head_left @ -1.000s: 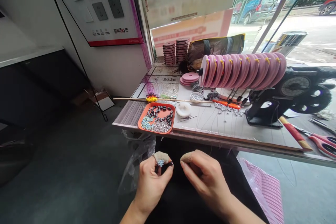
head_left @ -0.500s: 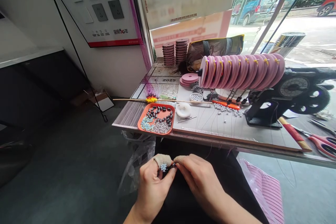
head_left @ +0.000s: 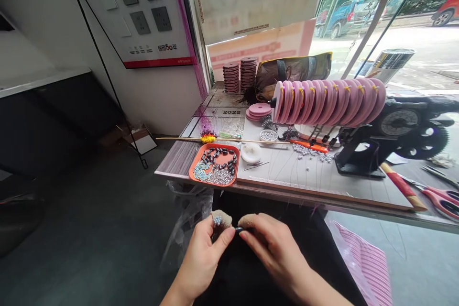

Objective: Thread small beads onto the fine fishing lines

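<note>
Over my dark-clothed lap, both hands meet with fingertips pinched. Between them shows a small black cylindrical piece (head_left: pixel 239 230), gripped at its right end by my right hand (head_left: pixel 274 246). My left hand (head_left: pixel 204 248) is closed at its other end, thumb against index finger; the exact grip is partly hidden. Beige covers (head_left: pixel 224 218) wrap the index fingertips of both hands. A cluster of tiny pale blue beads (head_left: pixel 217 221) sits by the left index finger. On the table ahead, an orange tray (head_left: pixel 191 172) holds black cylinders, light blue tubes and small silver metal parts.
A black winding machine (head_left: pixel 362 153) carries a row of pink spools (head_left: pixel 328 100). Red-handled scissors (head_left: pixel 439 198) lie at the right. A white round pad (head_left: pixel 251 152), a small bowl of beads (head_left: pixel 268 136) and a thin stick (head_left: pixel 175 139) lie behind the table's front edge.
My hands have drawn slightly apart, the left shifting a little left. More of the black piece shows between them, and the bead cluster has moved up and left.
</note>
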The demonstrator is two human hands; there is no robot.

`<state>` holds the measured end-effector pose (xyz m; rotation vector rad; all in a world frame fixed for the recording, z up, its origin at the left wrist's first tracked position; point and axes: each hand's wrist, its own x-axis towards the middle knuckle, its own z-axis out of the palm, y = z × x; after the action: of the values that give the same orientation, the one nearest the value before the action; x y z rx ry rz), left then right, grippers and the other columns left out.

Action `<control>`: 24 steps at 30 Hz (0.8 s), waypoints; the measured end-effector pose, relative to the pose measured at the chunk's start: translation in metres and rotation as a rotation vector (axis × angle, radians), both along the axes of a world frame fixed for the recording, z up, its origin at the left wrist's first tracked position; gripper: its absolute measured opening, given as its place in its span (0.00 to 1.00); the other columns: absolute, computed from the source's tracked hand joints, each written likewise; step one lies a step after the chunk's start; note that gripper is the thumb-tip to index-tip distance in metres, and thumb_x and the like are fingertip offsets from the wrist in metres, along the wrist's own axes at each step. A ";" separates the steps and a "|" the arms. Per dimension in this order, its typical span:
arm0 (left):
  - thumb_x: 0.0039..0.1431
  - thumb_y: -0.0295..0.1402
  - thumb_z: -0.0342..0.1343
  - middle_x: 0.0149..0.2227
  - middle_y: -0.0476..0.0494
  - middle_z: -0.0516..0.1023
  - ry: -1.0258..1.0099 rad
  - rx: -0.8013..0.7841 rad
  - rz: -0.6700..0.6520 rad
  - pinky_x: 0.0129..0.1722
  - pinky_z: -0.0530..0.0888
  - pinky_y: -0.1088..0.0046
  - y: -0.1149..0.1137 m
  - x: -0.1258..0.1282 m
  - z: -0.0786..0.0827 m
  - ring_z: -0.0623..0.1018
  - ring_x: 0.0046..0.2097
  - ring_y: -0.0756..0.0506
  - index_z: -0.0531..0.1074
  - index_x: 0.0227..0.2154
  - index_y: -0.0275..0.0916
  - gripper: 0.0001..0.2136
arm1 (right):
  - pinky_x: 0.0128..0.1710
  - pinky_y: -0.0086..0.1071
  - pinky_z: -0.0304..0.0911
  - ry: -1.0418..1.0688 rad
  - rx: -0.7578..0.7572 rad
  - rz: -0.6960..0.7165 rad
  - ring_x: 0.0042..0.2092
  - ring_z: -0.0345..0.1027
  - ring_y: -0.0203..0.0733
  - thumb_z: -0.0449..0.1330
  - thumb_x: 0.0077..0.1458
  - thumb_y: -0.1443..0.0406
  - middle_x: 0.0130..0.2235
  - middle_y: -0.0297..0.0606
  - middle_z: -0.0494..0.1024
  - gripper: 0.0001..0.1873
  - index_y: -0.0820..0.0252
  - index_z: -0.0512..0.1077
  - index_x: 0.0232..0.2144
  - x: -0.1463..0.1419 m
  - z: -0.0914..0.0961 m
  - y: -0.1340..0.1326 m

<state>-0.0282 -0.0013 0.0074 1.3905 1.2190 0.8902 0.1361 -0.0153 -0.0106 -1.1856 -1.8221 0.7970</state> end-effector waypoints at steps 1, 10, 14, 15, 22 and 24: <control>0.52 0.37 0.56 0.25 0.49 0.69 -0.035 -0.017 0.030 0.33 0.67 0.73 0.000 0.001 0.000 0.68 0.30 0.48 0.70 0.25 0.37 0.08 | 0.29 0.28 0.61 0.009 -0.010 0.010 0.29 0.65 0.37 0.51 0.58 0.65 0.29 0.37 0.73 0.07 0.59 0.69 0.33 0.000 0.000 0.000; 0.47 0.39 0.61 0.19 0.55 0.60 -0.306 -0.167 0.165 0.21 0.59 0.78 -0.002 0.014 -0.001 0.57 0.21 0.55 0.67 0.22 0.36 0.11 | 0.35 0.30 0.61 0.268 -0.286 0.138 0.33 0.65 0.38 0.54 0.56 0.62 0.30 0.36 0.72 0.09 0.62 0.69 0.31 -0.003 -0.009 0.004; 0.48 0.37 0.61 0.19 0.56 0.59 -0.370 -0.198 0.182 0.21 0.58 0.79 -0.003 0.015 -0.005 0.57 0.21 0.55 0.67 0.22 0.36 0.11 | 0.32 0.28 0.59 0.388 -0.333 0.217 0.31 0.63 0.36 0.52 0.58 0.59 0.28 0.35 0.71 0.14 0.62 0.70 0.27 -0.006 -0.009 0.003; 0.47 0.37 0.61 0.19 0.56 0.60 -0.379 -0.202 0.197 0.21 0.58 0.79 -0.003 0.015 -0.006 0.57 0.21 0.56 0.67 0.22 0.36 0.11 | 0.31 0.28 0.58 0.444 -0.361 0.205 0.29 0.62 0.35 0.52 0.58 0.58 0.27 0.34 0.69 0.15 0.62 0.70 0.27 -0.007 -0.009 0.003; 0.51 0.34 0.58 0.20 0.54 0.66 -0.495 -0.318 0.204 0.25 0.62 0.77 -0.004 0.011 -0.008 0.61 0.23 0.54 0.70 0.33 0.37 0.08 | 0.24 0.25 0.55 0.485 -0.357 -0.016 0.24 0.58 0.33 0.56 0.54 0.58 0.22 0.32 0.67 0.14 0.63 0.70 0.25 -0.005 -0.011 0.003; 0.55 0.34 0.51 0.24 0.48 0.72 -0.561 -0.377 0.159 0.31 0.64 0.74 -0.006 0.011 -0.007 0.65 0.27 0.51 0.67 0.41 0.36 0.11 | 0.27 0.26 0.59 0.405 -0.223 -0.046 0.27 0.63 0.35 0.55 0.56 0.61 0.25 0.35 0.71 0.12 0.63 0.70 0.25 -0.005 -0.008 0.000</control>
<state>-0.0174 -0.0076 0.0001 0.6837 0.9979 1.0108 0.1307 -0.0151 -0.0182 -1.1024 -1.3970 1.1440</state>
